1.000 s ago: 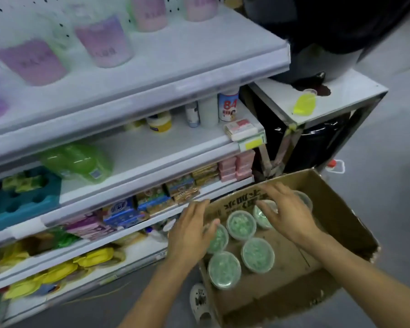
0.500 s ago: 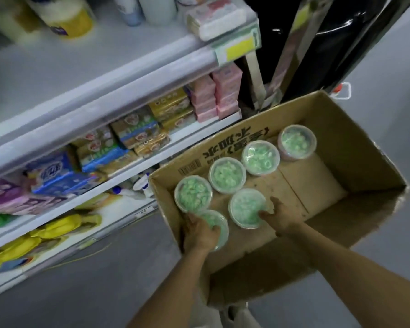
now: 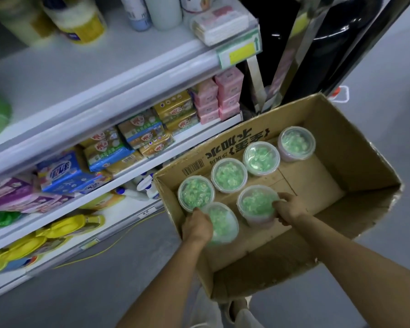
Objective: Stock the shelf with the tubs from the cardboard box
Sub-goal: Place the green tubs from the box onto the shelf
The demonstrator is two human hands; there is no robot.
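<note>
Inside the cardboard box, both hands are down among the tubs. The left hand has its grip curled round the near-left tub; the right hand pinches the rim and side of the near-right tub, fingers over the lid edge and thumb against the wall. Neither tub looks clearly lifted free of the box floor. Just beyond the left grip sits a third tub, and a row of three more runs away from the right grip toward the far corner. So six tubs remain in the box. Whether any already stand on the shelf cannot be told; by my reading, most of the stocking is left.
</note>
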